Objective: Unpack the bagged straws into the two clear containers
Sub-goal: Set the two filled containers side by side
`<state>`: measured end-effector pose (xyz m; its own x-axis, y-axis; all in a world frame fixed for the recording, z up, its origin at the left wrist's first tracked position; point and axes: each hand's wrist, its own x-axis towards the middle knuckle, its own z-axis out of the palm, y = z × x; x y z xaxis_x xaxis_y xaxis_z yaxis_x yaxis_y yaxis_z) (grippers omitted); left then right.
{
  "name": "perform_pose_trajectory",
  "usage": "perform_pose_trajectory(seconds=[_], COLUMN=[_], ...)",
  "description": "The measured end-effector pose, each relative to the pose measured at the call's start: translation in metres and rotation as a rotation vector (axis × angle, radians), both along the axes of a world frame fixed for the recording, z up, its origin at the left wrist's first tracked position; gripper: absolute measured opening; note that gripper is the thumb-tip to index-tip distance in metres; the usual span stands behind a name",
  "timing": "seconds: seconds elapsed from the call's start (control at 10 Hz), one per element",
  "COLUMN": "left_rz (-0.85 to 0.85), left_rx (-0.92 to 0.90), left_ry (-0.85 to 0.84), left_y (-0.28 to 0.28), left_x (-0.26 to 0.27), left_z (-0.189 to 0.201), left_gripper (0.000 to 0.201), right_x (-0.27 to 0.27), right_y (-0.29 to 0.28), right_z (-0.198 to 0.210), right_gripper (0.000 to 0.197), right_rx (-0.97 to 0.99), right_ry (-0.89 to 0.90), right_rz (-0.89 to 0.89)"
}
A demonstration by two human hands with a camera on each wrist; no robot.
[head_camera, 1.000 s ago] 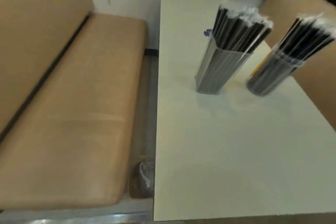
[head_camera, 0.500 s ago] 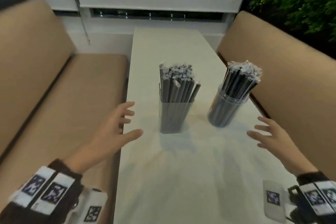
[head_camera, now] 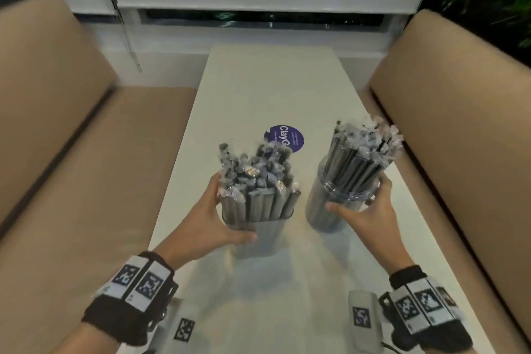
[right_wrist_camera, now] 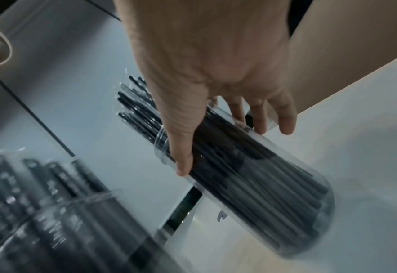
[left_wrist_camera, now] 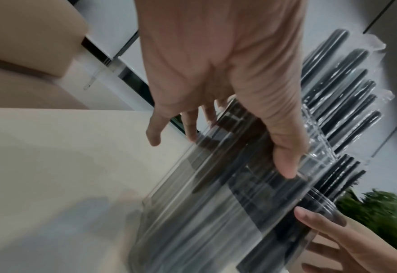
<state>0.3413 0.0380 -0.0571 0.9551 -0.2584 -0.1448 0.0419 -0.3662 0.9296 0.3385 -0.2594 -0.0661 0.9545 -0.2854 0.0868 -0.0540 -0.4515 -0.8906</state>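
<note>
- Left grip [head_camera: 214, 217] is wrapped round the square container [head_camera: 260, 234] of wrapped straws [head_camera: 255, 181], thumb on the near face, fingers behind.
- Right grip [head_camera: 366, 210] clasps the round container [head_camera: 330, 207] just under its rim.
- Both containers stand on the bench [head_camera: 273, 89], long axes upright, straws rising above each grip.

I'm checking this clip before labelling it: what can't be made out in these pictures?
- Head view: the purple round sticker on the white table is partly hidden by the wrapped black straws; its small print is too small.
- Left wrist view: the left hand covers part of the square clear container; motion blur smears it.
- Right wrist view: the round clear container has a blurred base; the right hand covers part of the rim.
</note>
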Motion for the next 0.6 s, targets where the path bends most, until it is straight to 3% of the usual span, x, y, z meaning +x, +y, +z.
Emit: perform_pose_trajectory(seconds=[0.1, 0.3, 0.5, 0.6], left_rz=[0.043, 0.043, -0.052, 0.004], left_rx=[0.009, 0.027, 0.054, 0.082], left_ry=[-0.012, -0.024, 0.037, 0.091], left_y=[-0.012, -0.023, -0.019, -0.014], left_x=[0.037, 0.093, 0.114, 0.106], left_z=[0.008, 0.017, 0.027, 0.03], left_gripper=[0.088, 0.111, 0.135, 0.138], right_x=[0.033, 0.063, 0.063, 0.052], right_y=[0.007, 0.025, 0.035, 0.034], right_z=[-0.008, -0.004, 0.005, 0.01], right_gripper=[0.112, 0.113, 0.112, 0.121], right_rx=[-0.022, -0.069, -0.143, -0.158], right_ry=[-0.038, -0.014, 0.039, 0.12], right_rz=[-0.015, -0.093, -0.136, -0.108])
